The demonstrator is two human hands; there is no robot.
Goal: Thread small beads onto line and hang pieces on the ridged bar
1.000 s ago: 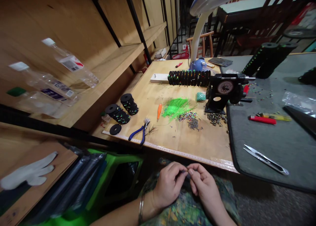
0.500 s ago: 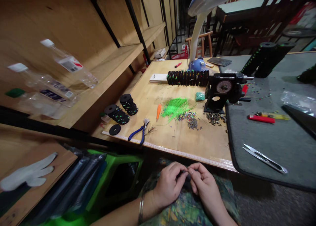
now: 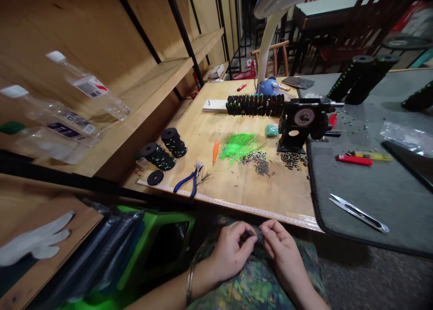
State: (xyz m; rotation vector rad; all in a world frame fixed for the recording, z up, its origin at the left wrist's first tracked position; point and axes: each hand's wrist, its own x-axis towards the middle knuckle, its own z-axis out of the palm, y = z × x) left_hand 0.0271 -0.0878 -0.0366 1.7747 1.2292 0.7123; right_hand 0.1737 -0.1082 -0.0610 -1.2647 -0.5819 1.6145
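Note:
Both hands are over my lap, just below the table's front edge. My left hand, with a bangle at the wrist, pinches thumb to forefinger. My right hand pinches too, its fingertips a small gap from the left ones. Whatever they hold is too thin or small to make out. Beyond them on the table lie a heap of green cut line, multicoloured beads, small grey metal pieces and brass-coloured pieces. An orange-handled tool and blue-handled pliers lie to the left.
A black winding machine carries a row of black foam spools. Stacked spools stand at the left. Thread snips and a red cutter lie on the grey mat. A measuring tape runs along the front edge.
My fingertips were together earlier; now a small gap separates the two hands. The whole view has shifted slightly, while the things on the table stay in place.

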